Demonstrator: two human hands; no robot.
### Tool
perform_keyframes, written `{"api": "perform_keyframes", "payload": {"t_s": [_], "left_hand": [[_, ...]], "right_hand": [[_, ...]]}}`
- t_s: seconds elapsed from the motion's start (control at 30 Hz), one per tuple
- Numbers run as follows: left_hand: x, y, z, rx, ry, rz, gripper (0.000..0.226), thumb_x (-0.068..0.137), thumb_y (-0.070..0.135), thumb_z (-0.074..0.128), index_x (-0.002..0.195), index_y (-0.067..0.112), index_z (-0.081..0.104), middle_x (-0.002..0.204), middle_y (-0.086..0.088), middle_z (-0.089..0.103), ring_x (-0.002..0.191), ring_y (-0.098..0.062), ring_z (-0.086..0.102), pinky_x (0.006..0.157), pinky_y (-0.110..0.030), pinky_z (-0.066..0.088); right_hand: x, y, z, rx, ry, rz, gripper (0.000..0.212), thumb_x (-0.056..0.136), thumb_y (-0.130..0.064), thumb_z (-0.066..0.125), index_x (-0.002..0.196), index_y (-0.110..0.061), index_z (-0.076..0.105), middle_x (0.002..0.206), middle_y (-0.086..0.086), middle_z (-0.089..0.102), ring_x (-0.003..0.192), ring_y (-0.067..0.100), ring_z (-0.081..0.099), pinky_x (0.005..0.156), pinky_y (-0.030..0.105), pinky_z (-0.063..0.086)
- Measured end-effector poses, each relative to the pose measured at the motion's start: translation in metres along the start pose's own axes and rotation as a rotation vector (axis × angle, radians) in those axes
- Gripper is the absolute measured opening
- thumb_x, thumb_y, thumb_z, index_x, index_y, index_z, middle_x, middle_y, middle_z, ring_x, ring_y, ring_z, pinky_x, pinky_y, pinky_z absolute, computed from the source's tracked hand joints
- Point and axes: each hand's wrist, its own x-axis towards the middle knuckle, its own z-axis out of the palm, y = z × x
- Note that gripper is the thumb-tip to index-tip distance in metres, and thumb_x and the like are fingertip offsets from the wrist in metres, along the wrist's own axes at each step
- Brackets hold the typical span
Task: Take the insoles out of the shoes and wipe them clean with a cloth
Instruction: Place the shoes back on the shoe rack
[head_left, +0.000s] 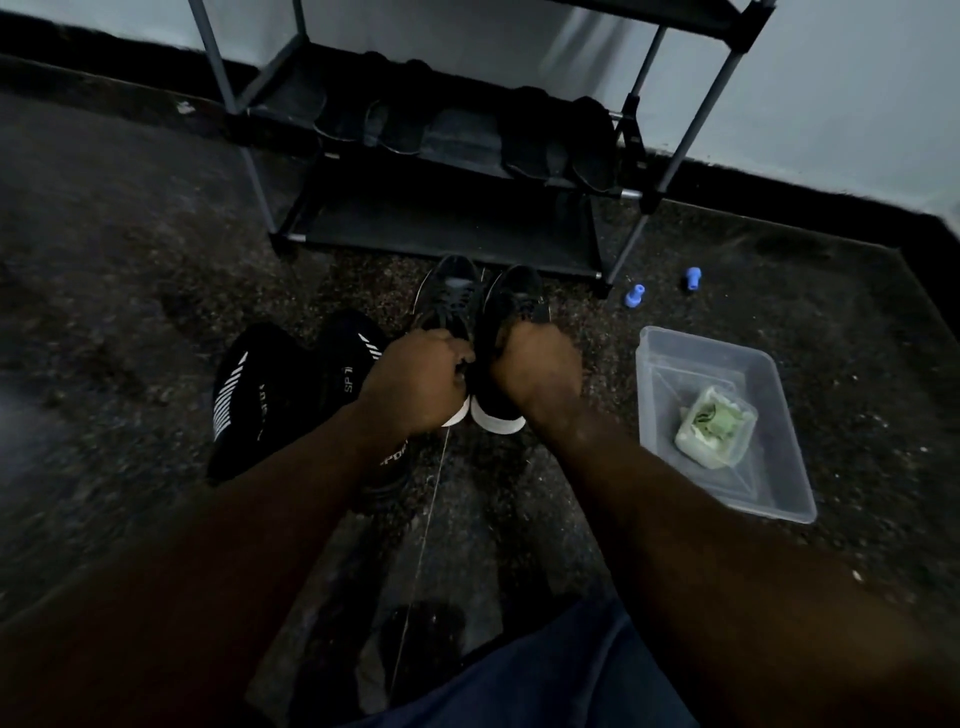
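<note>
While the left hand (415, 379) curls its fingers into the mouth of a black lace-up trainer (449, 296) with a white rubber sole, the right hand (535, 369) grips the collar of the matching second trainer (514, 296) the same way. Both fists are clenched on the shoe openings, and any insole is hidden beneath the knuckles. The two trainers stand touching, side by side, on the dark speckled stone floor (156, 260).

Just to their left lie two black knit slip-on shoes (249, 395) with white stripes and lettering, pressed against each other. To the right sits one clear rectangular plastic tub (717, 343), holding a folded pale green and white cloth (714, 426) against its near wall. Beyond the tub, two small blue plastic pieces (635, 297) stand apart.

At the floor's far edge, against the pale wall, stands a shoe rack (441, 228) of grey metal tubes and black fabric shelves. Four dark shapes of footwear (530, 140) rest on its middle shelf, too dim to make out.
</note>
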Motion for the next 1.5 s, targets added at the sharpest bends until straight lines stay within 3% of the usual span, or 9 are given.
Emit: {"api": "perform_keyframes", "payload": {"t_s": [0.13,0.23,0.33,0.43,0.5,0.63,0.83,1.07,1.5], "left_hand": [[-0.022,-0.009,-0.016,0.108,0.054,0.029,0.041,0.076,0.036,0.037,0.089,0.02,0.072,0.085,-0.007,0.069,0.079,-0.033,0.063,0.069,-0.041,0.053],[-0.048,-0.025,-0.034,0.249,0.006,-0.106,0.04,0.08,0.043,0.034,0.084,0.017,0.065,0.083,-0.011,0.068,0.077,-0.037,0.066,0.068,-0.042,0.056],[-0.08,-0.043,-0.058,0.287,-0.073,-0.284,0.054,0.089,0.053,0.029,0.1,0.017,0.068,0.095,-0.009,0.073,0.088,-0.034,0.072,0.077,-0.041,0.058],[-0.112,-0.055,-0.08,0.408,-0.178,-0.415,0.037,0.103,0.045,0.046,0.122,0.021,0.067,0.116,-0.009,0.072,0.108,-0.032,0.069,0.09,-0.04,0.05],[-0.13,-0.058,-0.091,0.443,-0.357,-0.401,0.041,0.105,0.046,0.046,0.131,0.019,0.064,0.13,-0.013,0.067,0.121,-0.032,0.063,0.097,-0.036,0.046],[-0.158,-0.067,-0.096,0.305,-0.47,-0.399,0.054,0.096,0.061,0.058,0.134,0.024,0.066,0.132,-0.01,0.068,0.121,-0.029,0.064,0.097,-0.032,0.048],[-0.18,-0.061,-0.082,0.257,-0.326,-0.363,0.044,0.089,0.034,0.068,0.129,0.018,0.061,0.123,-0.012,0.07,0.112,-0.034,0.067,0.09,-0.039,0.054],[-0.175,-0.068,-0.07,0.292,-0.236,-0.344,0.036,0.09,0.034,0.069,0.122,0.019,0.064,0.114,-0.014,0.071,0.104,-0.038,0.07,0.084,-0.041,0.056],[-0.164,-0.061,-0.119,0.212,-0.082,-0.292,0.023,0.082,0.023,0.073,0.105,0.019,0.074,0.103,-0.012,0.075,0.101,-0.036,0.07,0.086,-0.042,0.058]], "right_hand": [[-0.037,-0.025,-0.004,0.145,0.146,-0.178,0.021,0.09,-0.028,0.058,0.108,-0.017,0.064,0.108,0.009,0.067,0.091,0.035,0.067,0.072,0.039,0.054],[-0.063,-0.049,0.0,0.242,0.015,-0.387,0.017,0.087,-0.026,0.063,0.104,-0.021,0.065,0.11,0.005,0.065,0.095,0.031,0.065,0.08,0.04,0.056],[-0.086,-0.074,0.011,0.299,-0.131,-0.526,0.021,0.086,-0.033,0.064,0.105,-0.024,0.069,0.111,0.004,0.07,0.103,0.031,0.066,0.084,0.038,0.055],[-0.101,-0.094,0.021,0.142,-0.276,-0.521,0.041,0.087,-0.052,0.067,0.119,-0.027,0.066,0.121,0.005,0.069,0.11,0.032,0.066,0.086,0.037,0.054],[-0.109,-0.102,0.026,-0.02,-0.344,-0.483,0.056,0.085,-0.061,0.067,0.128,-0.026,0.061,0.124,0.011,0.067,0.112,0.035,0.065,0.087,0.04,0.055],[-0.126,-0.109,0.032,-0.134,-0.348,-0.39,0.046,0.091,-0.039,0.066,0.131,-0.017,0.058,0.127,0.015,0.064,0.117,0.04,0.063,0.092,0.045,0.054],[-0.135,-0.117,0.037,-0.091,-0.365,-0.299,0.042,0.095,-0.017,0.058,0.136,-0.012,0.054,0.133,0.017,0.059,0.125,0.041,0.057,0.099,0.047,0.05],[-0.126,-0.124,0.04,-0.109,-0.389,-0.23,0.033,0.094,-0.024,0.064,0.126,-0.015,0.067,0.127,0.017,0.066,0.118,0.038,0.065,0.092,0.043,0.054],[-0.134,-0.149,-0.001,-0.062,-0.244,-0.371,0.036,0.089,-0.021,0.07,0.124,-0.012,0.064,0.122,0.018,0.066,0.112,0.041,0.065,0.09,0.044,0.056]]}}
